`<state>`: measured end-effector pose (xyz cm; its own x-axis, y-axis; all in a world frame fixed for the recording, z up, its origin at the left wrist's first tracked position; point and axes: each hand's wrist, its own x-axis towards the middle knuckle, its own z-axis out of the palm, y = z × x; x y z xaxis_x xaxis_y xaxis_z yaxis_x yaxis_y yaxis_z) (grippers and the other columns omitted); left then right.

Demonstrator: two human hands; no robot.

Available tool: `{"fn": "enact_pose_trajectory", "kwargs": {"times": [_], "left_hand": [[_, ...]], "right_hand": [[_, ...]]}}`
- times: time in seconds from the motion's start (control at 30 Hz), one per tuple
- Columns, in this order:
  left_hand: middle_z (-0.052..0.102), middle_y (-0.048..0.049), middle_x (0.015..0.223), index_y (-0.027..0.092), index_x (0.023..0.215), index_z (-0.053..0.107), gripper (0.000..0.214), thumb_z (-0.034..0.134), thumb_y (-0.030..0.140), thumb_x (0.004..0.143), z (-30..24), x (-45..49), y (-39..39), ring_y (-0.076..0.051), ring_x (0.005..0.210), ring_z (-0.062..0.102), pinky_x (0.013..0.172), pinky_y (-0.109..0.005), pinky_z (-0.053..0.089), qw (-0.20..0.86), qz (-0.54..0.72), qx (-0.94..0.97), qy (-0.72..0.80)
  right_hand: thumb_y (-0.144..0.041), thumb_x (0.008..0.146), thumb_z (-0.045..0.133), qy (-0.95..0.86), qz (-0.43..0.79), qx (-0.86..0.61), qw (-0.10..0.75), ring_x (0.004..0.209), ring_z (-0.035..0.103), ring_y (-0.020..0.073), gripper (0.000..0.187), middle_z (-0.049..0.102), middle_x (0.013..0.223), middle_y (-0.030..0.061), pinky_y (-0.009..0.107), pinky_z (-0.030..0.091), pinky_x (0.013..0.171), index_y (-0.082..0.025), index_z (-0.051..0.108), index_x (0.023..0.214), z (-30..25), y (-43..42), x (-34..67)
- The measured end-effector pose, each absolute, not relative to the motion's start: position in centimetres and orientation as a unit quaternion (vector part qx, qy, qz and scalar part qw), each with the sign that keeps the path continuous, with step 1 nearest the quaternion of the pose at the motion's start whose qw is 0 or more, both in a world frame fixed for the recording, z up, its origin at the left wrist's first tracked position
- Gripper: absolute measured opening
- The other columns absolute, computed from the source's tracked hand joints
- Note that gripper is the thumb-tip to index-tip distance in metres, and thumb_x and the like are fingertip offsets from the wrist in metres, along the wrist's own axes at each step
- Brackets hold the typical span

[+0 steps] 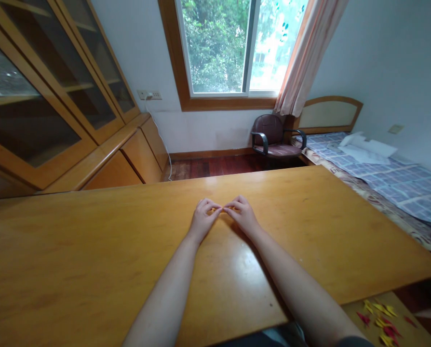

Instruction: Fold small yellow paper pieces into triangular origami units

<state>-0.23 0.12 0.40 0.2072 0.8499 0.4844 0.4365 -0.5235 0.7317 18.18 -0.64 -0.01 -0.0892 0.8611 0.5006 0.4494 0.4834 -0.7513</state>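
My left hand (202, 220) and my right hand (244, 217) meet over the far middle of the wooden table. Thumb and fingers of both are pinched together, with the fingertips almost touching. Between them is a small orange piece of paper (213, 210), mostly hidden by the fingers. Its colour shows in the gap of each pinch, so both hands appear to grip it. Its exact folded shape is too small to make out.
The glossy wooden table (92, 260) spreads under both forearms. Small yellow and red folded paper pieces (382, 320) lie on a lower surface at the bottom right. Beyond the table stand a maroon armchair (273, 137), a bed (399, 178) and a glass-door cabinet (88, 140).
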Motion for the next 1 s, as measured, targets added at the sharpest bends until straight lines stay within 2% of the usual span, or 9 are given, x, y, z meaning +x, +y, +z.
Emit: {"fn": "enact_pose_trajectory", "kwargs": {"times": [0.3, 0.53, 1.0], "left_hand": [[0.062, -0.0039, 0.079, 0.02, 0.077, 0.07, 0.016, 0.064, 0.032, 0.085, 0.4, -0.13, 0.1, -0.018, 0.08, 0.059, 0.075, -0.029, 0.047, 0.238, 0.47, 0.727, 0.441], [0.063, -0.0027, 0.078, 0.019, 0.075, 0.07, 0.018, 0.064, 0.032, 0.084, 0.66, -0.25, 0.1, -0.016, 0.076, 0.06, 0.071, -0.026, 0.048, 0.27, 0.497, 0.685, 0.458], [0.063, -0.0027, 0.081, 0.02, 0.08, 0.073, 0.021, 0.063, 0.039, 0.084, 0.72, -0.5, 0.29, -0.016, 0.078, 0.06, 0.069, -0.026, 0.047, 0.297, 0.511, 0.661, 0.463]], "right_hand": [[-0.031, 0.086, 0.066, -0.707, 0.194, -0.464, 0.497, 0.081, 0.056, 0.0197, 0.014, 0.06, 0.079, 0.0046, 0.034, 0.045, 0.077, -0.021, 0.072, 0.079, -0.05, -0.57, 18.4], [-0.033, 0.087, 0.064, -0.664, 0.24, -0.477, 0.524, 0.077, 0.057, 0.018, 0.018, 0.059, 0.077, 0.0041, 0.031, 0.046, 0.072, -0.019, 0.072, 0.079, 0.17, -0.45, 18.71], [-0.036, 0.087, 0.063, -0.644, 0.252, -0.484, 0.536, 0.073, 0.056, 0.0168, 0.021, 0.059, 0.076, 0.0031, 0.03, 0.045, 0.07, -0.02, 0.072, 0.078, 0.3, -0.42, 18.7]]}}
